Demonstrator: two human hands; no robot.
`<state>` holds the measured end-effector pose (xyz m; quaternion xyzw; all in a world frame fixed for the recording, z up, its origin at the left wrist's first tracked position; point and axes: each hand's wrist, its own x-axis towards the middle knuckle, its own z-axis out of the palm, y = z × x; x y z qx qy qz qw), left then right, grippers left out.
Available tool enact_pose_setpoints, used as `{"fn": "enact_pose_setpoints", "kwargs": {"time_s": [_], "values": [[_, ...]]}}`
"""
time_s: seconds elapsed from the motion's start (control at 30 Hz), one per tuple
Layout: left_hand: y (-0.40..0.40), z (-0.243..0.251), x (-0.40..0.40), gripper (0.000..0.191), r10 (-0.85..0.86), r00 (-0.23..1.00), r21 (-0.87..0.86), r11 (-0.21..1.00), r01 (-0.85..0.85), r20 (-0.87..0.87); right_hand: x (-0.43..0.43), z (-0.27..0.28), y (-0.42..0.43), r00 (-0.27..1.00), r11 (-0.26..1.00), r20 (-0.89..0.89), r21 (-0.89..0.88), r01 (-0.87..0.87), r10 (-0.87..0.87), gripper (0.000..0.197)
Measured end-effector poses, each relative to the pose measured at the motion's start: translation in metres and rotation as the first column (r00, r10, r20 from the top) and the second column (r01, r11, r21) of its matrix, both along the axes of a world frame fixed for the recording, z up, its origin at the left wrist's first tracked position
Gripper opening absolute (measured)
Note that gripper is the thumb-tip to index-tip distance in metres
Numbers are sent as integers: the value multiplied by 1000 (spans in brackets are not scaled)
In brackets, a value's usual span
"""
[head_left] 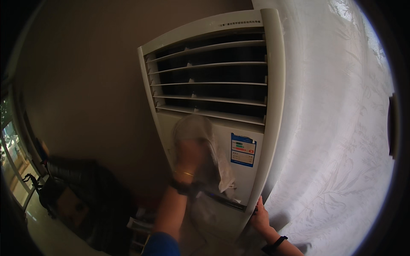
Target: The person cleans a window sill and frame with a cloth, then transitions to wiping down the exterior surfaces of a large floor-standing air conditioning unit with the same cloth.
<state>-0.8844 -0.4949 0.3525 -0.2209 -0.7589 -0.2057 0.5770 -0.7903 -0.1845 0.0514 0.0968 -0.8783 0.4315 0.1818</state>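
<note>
A white floor-standing air conditioner [275, 96] rises tilted in the view, with horizontal louvres [211, 84] across its upper part. On the front panel below them, my left hand [191, 155] holds a bunched light-coloured cloth [193, 124] against the surface. Motion blurs this hand, and its fingers are hard to make out. One end of the cloth hangs down towards a dark strip [224, 202] with a small blue light. Lower right, my right hand [261, 219] grips the unit's side edge, its fingers partly hidden there.
A pale leaf-patterned curtain [333, 144] hangs close on the right. Behind the unit is a brown wall [86, 89]. Lower left stands a dark leather-like seat [93, 188], with glazing [14, 156] beyond it. A blue printed energy label [243, 150] is stuck on the panel.
</note>
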Motion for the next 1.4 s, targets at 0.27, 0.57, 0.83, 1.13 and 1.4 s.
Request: {"fn": "enact_pose_setpoints", "kwargs": {"time_s": [0.27, 0.57, 0.83, 1.13, 1.4], "values": [[-115, 8, -48, 24, 269, 959, -13, 963, -269, 86, 6, 35, -8, 997, 997, 14, -10, 72, -71, 79], [-125, 9, -70, 26, 151, 988, 87, 985, -149, -15, 3, 40, -21, 989, 990, -34, -27, 140, -141, 79], [-91, 2, -24, 27, 93, 996, -8, 996, -93, -10, 8, 39, -17, 997, 998, 55, -21, 54, -52, 84], [-81, -39, 119, 30, 133, 974, -4, 991, -135, 182, 50, 65, 16, 976, 976, 35, 42, 212, -213, 45], [-1, -45, 152, 33, -167, 890, -10, 982, 189, 424, 108, 133, -10, 837, 829, 152, -313, -463, 525, 50]]}}
